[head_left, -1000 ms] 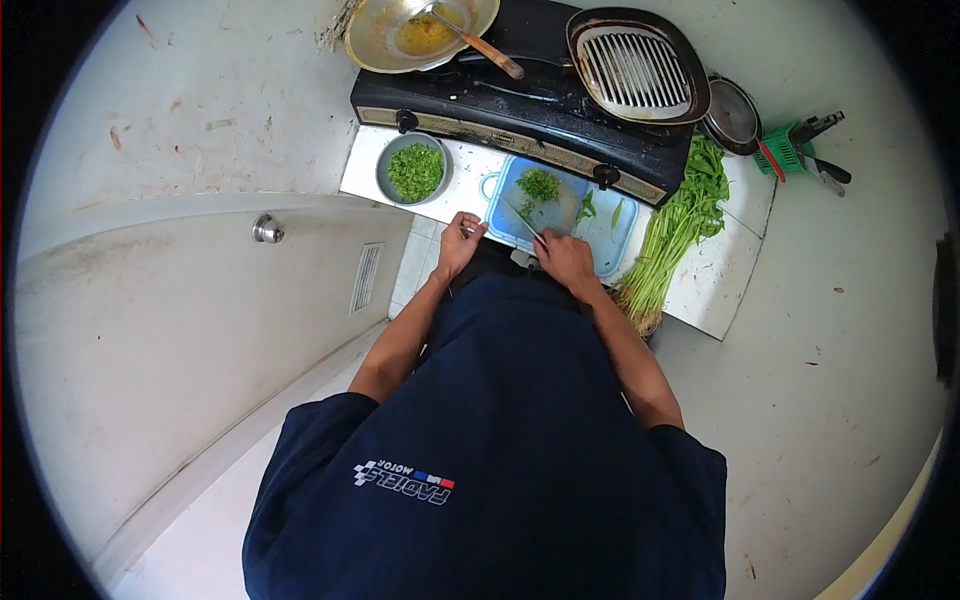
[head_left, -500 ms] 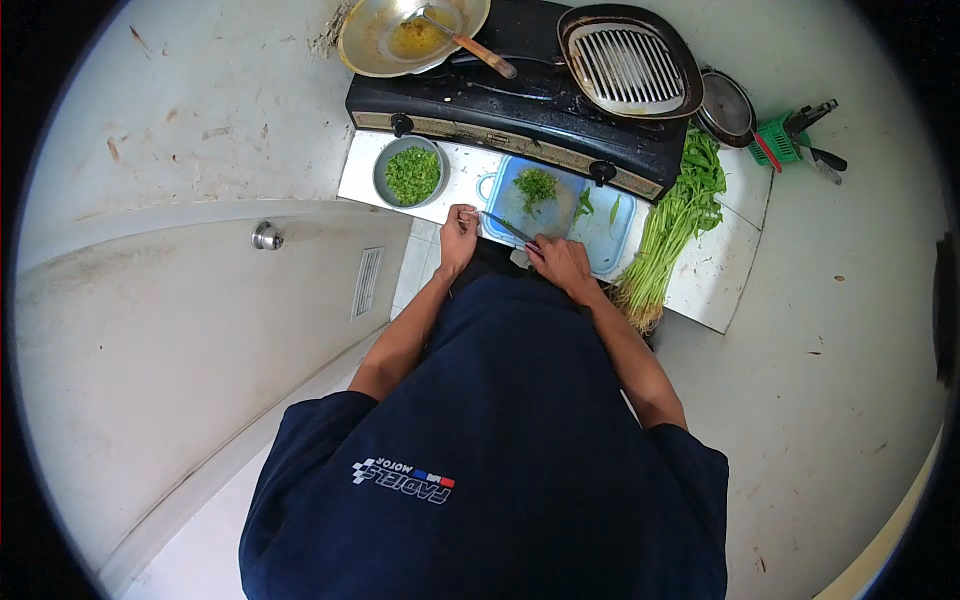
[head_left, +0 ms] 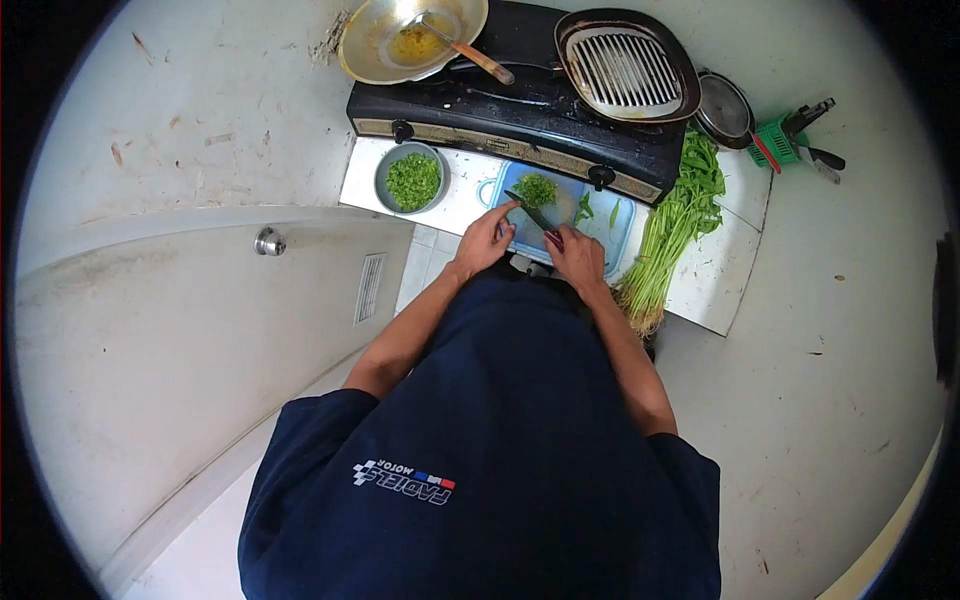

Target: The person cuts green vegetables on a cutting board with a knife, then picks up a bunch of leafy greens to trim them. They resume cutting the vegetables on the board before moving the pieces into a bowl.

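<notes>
In my right hand (head_left: 578, 260) is a knife (head_left: 532, 213) with a dark blade and reddish handle, its blade slanting up and left over the blue cutting board (head_left: 622, 238). My left hand (head_left: 484, 242) is at the board's left front edge, fingers stretched out and an index fingertip close to the knife's tip. Just beyond the blade lies a small heap of chopped greens (head_left: 536, 187). A few loose leaves (head_left: 585, 208) rest on the board's right half. Left of the board stands a grey bowl (head_left: 380, 185) holding more chopped greens (head_left: 413, 182).
A bundle of leafy green stalks (head_left: 672, 235) lies right of the board. Behind is a black stove (head_left: 500, 110) with a wok (head_left: 365, 45) and ladle (head_left: 482, 62), plus a grill pan (head_left: 690, 85). At the right are another pan (head_left: 724, 105) and a green utensil basket (head_left: 776, 143).
My left hand has moved right and forward to the board, its fingers extending. The knife in my right hand has shifted forward and right, its tip now beside the chopped heap.
</notes>
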A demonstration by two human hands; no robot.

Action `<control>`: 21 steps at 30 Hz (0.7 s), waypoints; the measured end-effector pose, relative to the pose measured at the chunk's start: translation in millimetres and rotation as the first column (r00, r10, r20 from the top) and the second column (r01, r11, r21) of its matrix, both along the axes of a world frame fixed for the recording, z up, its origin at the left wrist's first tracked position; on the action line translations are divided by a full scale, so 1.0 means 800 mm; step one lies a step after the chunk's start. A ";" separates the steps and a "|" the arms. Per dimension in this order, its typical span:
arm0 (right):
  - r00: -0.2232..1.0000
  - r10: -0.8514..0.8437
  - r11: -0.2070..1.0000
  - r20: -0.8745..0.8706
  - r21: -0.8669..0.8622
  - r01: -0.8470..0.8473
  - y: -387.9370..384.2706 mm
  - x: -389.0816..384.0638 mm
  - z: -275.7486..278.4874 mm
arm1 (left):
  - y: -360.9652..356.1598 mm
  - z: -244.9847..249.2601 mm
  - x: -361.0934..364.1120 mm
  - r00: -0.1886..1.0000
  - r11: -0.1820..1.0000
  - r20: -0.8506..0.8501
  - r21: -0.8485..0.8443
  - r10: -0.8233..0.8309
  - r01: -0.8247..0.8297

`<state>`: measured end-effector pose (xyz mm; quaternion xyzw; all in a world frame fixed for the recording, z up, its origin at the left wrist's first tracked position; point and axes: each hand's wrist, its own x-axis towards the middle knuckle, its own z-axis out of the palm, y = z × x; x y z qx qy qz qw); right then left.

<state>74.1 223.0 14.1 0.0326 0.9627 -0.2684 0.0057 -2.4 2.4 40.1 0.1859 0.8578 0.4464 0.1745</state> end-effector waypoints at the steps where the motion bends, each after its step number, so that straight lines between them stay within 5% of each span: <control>1: 1.000 0.001 1.000 -0.016 0.000 -0.001 0.001 0.000 0.003 | 0.003 0.000 -0.005 0.999 1.000 -0.021 -0.005 -0.025 0.025; 7: 0.992 0.029 0.999 -0.121 -0.023 -0.032 0.010 0.003 0.003 | 0.017 -0.015 -0.040 0.956 0.949 -0.097 -0.182 -0.278 0.258; 13: 0.999 0.017 0.999 -0.043 -0.031 -0.018 0.019 0.009 0.002 | 0.031 -0.001 -0.031 0.986 0.981 -0.007 -0.104 -0.167 0.165; 21: 0.999 0.025 0.997 -0.046 -0.077 -0.028 0.017 0.012 0.010 | 0.024 -0.012 -0.030 0.968 0.951 0.082 -0.184 -0.239 0.250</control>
